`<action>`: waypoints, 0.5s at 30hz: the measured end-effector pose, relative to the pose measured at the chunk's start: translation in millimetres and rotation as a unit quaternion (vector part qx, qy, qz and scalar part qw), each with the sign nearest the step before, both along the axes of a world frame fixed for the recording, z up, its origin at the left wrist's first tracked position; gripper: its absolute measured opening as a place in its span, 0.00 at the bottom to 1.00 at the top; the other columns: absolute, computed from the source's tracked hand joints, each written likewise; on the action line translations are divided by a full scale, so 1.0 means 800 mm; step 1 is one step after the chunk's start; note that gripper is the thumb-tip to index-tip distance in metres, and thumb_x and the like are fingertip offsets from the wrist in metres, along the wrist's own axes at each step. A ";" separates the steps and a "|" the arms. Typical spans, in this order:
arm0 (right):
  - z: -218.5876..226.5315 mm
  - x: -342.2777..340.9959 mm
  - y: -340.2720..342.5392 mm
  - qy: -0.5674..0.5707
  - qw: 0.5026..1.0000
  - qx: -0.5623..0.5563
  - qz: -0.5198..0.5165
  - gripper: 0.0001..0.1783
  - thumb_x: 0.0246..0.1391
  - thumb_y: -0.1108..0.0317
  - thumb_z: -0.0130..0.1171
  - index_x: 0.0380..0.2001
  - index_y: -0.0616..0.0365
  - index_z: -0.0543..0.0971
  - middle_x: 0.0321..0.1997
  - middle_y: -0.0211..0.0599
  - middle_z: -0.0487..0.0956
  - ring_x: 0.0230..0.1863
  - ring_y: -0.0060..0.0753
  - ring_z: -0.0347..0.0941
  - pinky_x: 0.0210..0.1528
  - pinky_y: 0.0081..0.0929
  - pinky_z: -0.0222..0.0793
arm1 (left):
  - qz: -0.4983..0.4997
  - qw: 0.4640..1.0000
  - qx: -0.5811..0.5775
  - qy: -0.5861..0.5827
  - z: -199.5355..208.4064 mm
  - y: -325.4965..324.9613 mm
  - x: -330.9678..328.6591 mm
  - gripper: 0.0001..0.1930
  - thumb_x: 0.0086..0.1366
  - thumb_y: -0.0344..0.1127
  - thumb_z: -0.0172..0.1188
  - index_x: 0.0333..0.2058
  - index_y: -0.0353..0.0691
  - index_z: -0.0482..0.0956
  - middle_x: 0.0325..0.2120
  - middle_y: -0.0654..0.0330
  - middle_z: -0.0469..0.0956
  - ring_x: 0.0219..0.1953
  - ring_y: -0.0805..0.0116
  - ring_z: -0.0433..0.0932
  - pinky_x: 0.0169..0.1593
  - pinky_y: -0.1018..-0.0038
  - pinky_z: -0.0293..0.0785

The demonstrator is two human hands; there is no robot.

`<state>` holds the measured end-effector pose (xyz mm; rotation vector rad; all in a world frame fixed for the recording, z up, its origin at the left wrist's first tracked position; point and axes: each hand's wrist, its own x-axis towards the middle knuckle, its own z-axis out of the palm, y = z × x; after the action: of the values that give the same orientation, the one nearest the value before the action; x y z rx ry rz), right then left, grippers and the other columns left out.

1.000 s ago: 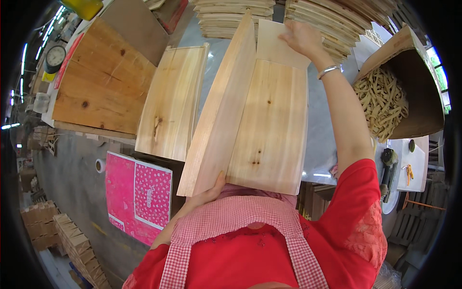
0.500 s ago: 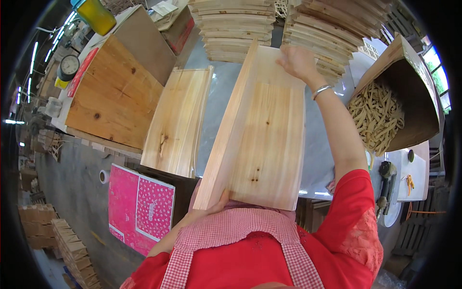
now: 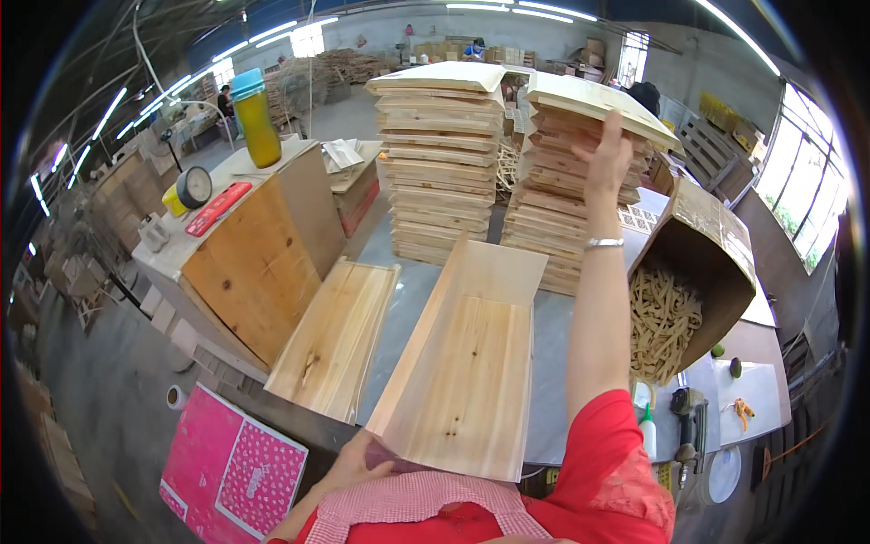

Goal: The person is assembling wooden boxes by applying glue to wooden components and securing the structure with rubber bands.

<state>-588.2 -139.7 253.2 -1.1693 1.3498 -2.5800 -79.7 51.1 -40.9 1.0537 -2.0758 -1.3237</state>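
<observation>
A wide pale wooden board with a raised side strip [image 3: 471,385] lies on the grey table in front of me, its near end at my apron. My left hand [image 3: 353,464] grips the near left corner of it, thumb showing and the other fingers partly hidden. My right hand [image 3: 607,161] is raised at the right-hand stack of wooden panels [image 3: 557,204], fingers apart and holding nothing. Whether its fingertips touch the stack I cannot tell. A second tall stack of panels [image 3: 444,172] stands just left of that one. Another wooden board [image 3: 335,340] lies left of the one I hold.
At right, an open carton [image 3: 720,299] holds many thin wooden strips [image 3: 664,322]. A nail gun [image 3: 691,422] and a green-tipped glue bottle [image 3: 647,431] sit near the table's right edge. At left stands a wooden cabinet [image 3: 254,263] carrying a yellow bottle [image 3: 256,122] and a dial clock [image 3: 193,188].
My right hand has let go of the board's far end and reached up and forward to the right-hand stack. The view has tilted up. My left hand stays on the board's near corner.
</observation>
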 end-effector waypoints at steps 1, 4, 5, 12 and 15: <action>0.012 -0.020 -0.009 0.016 0.999 -0.042 -0.005 0.38 0.58 0.41 0.59 0.52 0.70 0.73 0.52 0.43 0.76 0.46 0.32 0.75 0.43 0.31 0.79 | 0.016 0.998 0.038 0.041 -0.003 0.003 0.013 0.41 0.55 0.35 0.67 0.66 0.36 0.60 0.60 0.48 0.70 0.61 0.55 0.71 0.60 0.65 0.69; 0.042 -0.002 -0.010 -0.070 0.993 -0.046 -0.085 0.34 0.55 0.48 0.63 0.48 0.73 0.79 0.53 0.50 0.79 0.52 0.39 0.75 0.57 0.33 0.67 | 0.094 0.994 0.022 0.049 0.029 0.009 0.034 0.44 0.55 0.33 0.66 0.69 0.38 0.55 0.65 0.51 0.64 0.63 0.57 0.69 0.61 0.59 0.69; 0.041 -0.011 -0.015 -0.071 0.992 -0.080 -0.069 0.30 0.54 0.54 0.64 0.47 0.75 0.79 0.52 0.51 0.80 0.52 0.39 0.75 0.57 0.33 0.67 | 0.101 0.993 0.014 0.052 0.035 0.006 0.036 0.44 0.55 0.33 0.66 0.69 0.38 0.55 0.65 0.50 0.63 0.64 0.57 0.68 0.61 0.60 0.69; -0.002 0.076 0.099 -0.112 0.976 -0.182 -0.030 0.21 0.51 0.73 0.62 0.46 0.77 0.74 0.49 0.43 0.78 0.48 0.35 0.75 0.54 0.32 0.71 | 0.066 0.973 0.016 0.219 0.096 -0.077 -0.008 0.40 0.63 0.33 0.63 0.70 0.39 0.53 0.65 0.55 0.63 0.65 0.62 0.66 0.62 0.64 0.68; -0.097 0.108 0.194 -0.066 0.980 -0.187 0.006 0.20 0.52 0.78 0.59 0.49 0.75 0.74 0.53 0.43 0.77 0.51 0.34 0.75 0.55 0.30 0.72 | 0.053 0.969 0.028 0.242 0.138 -0.148 -0.058 0.38 0.66 0.37 0.63 0.70 0.43 0.53 0.64 0.56 0.64 0.64 0.63 0.66 0.60 0.65 0.69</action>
<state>-502.1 15.9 175.3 -1.0076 0.8543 -2.9257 -126.2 -67.2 69.5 0.7543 -1.6082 -1.4229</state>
